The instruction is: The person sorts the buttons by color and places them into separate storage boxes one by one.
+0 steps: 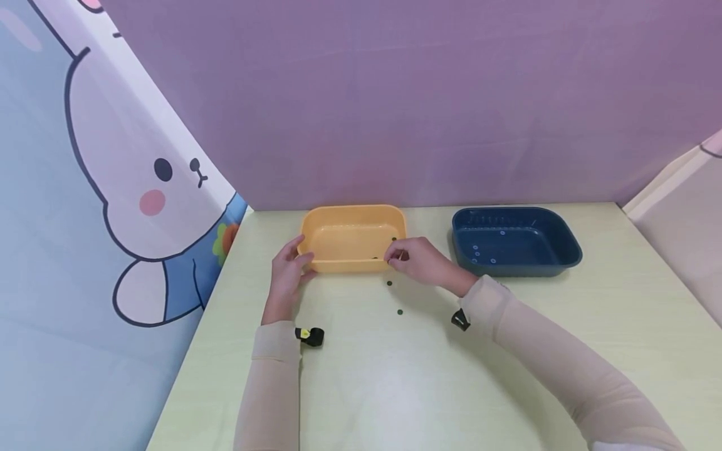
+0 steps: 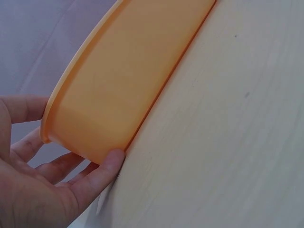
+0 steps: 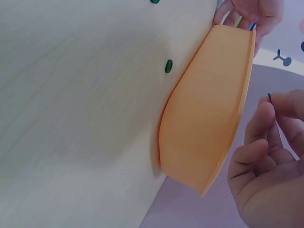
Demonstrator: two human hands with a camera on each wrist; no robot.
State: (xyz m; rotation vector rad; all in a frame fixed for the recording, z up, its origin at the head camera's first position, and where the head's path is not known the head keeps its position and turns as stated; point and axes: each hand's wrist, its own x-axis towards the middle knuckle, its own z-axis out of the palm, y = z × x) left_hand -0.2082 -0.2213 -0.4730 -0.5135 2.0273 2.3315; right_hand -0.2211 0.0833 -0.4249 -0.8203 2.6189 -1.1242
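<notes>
A yellow-orange plastic tray (image 1: 329,266) stands on the table near its back edge. My left hand (image 1: 286,272) grips the tray's left end; in the left wrist view the thumb (image 2: 111,161) lies low on the tray's side and the fingers reach round to the rim. At the tray's right front corner my right hand (image 1: 424,260) is raised over the rim, pinching a small dark green button (image 3: 269,97) between thumb and index finger. A few dark buttons (image 1: 393,238) lie inside the tray. Two more green buttons, a nearer one (image 1: 400,312) and a farther one (image 1: 389,283), lie on the table before it.
To the right stands a dark blue tray (image 1: 519,270) with several small pale-ringed buttons (image 1: 493,261) in it. A purple cloth wall (image 1: 395,125) rises behind the pale wooden table (image 1: 361,376). On the left hangs a cloth with a cartoon rabbit (image 1: 135,188).
</notes>
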